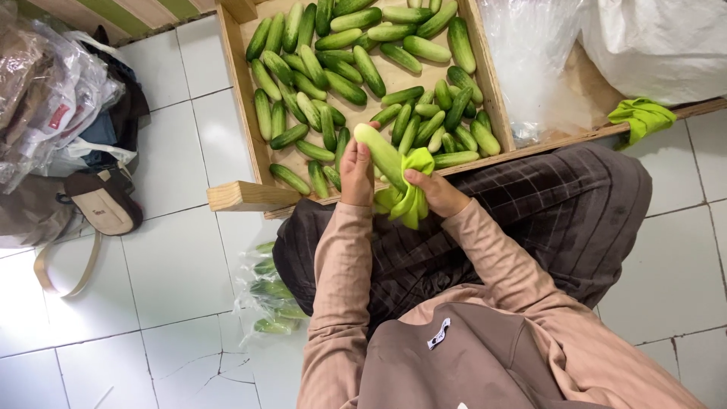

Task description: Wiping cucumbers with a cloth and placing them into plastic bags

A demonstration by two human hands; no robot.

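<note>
Both hands grip: left hand (pixel 356 176) clamps a cucumber (pixel 382 155), right hand (pixel 439 193) a cloth (pixel 409 193) against it; I judge most in the crate (pixel 244 98) remain, few bagged (pixel 273 295)

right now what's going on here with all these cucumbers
A seated person holds one pale green cucumber in the left hand and presses a bright lime-green cloth against it with the right hand. Just beyond the hands, a shallow wooden tray on the white tiled floor holds many more dark green cucumbers. A clear plastic bag of cucumbers lies beside the person's knee, and a second green cloth sits at the right.
</note>
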